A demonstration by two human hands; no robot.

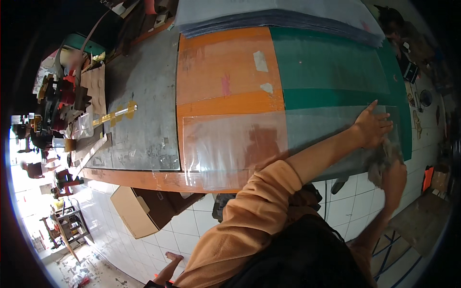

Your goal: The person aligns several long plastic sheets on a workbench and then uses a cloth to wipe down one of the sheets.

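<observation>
A clear plastic sheet (pixel 230 144) lies along the near edge of the table, across its orange and green parts. My left hand (pixel 374 127) rests flat on the sheet's right end with its fingers spread. My left arm, in an orange sleeve, reaches across the sheet. Just nearer to me, at the table's right front edge, my right hand (pixel 394 175) is closed on a crumpled greyish cloth (pixel 379 168). The cloth is slightly blurred and touches the right end of the sheet. Another clear sheet (pixel 331 62) lies farther back on the green part.
A thick stack of clear sheets (pixel 283 17) covers the table's far side. A grey board (pixel 144 96) lies at left, with a taped strip (pixel 117 114) on it. Below the table, an open cardboard box (pixel 132 211) stands on the tiled floor (pixel 192 225). Tools crowd the far left.
</observation>
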